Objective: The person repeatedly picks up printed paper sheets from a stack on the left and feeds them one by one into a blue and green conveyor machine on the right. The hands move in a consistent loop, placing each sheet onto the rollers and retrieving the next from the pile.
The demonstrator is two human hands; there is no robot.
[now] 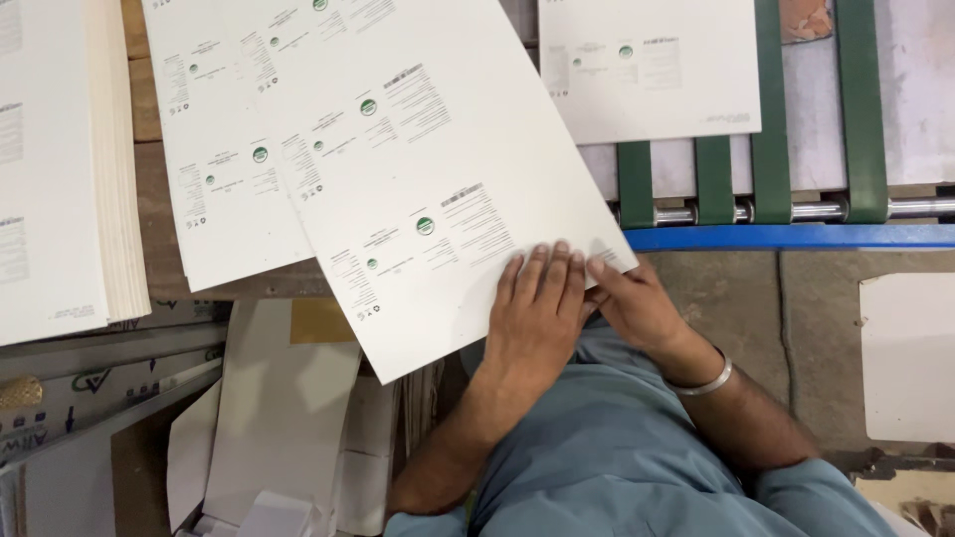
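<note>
Two bare hands meet at the near corner of a large white printed sheet (418, 189), which lies tilted across the near edge of the wooden worktop (149, 209) and overhangs it toward the person. Left hand (537, 313): palm down, fingers flat and together on top of the sheet's corner, pressing rather than clamping. Right hand (632, 298): at the sheet's right corner edge, fingers partly tucked under the left hand; cannot tell whether it pinches the sheet or only touches it. A metal bangle (708, 381) sits on the right wrist. The sheet carries repeated small label blocks with green round marks. Under it, a second printed sheet (214, 169) of the same kind, fanned out toward the left. At the worktop's left edge, a thick stack of white sheets (60, 169), squared up. Beyond the hands, at the far right, green conveyor belts (771, 109) run over a steel roller (816, 211) above a blue bar (796, 237); another printed sheet (647, 65) lies on those belts. Below the worktop's near edge, loose white card offcuts (279, 418) lie piled. The person wears a grey-blue shirt (617, 457).
</note>
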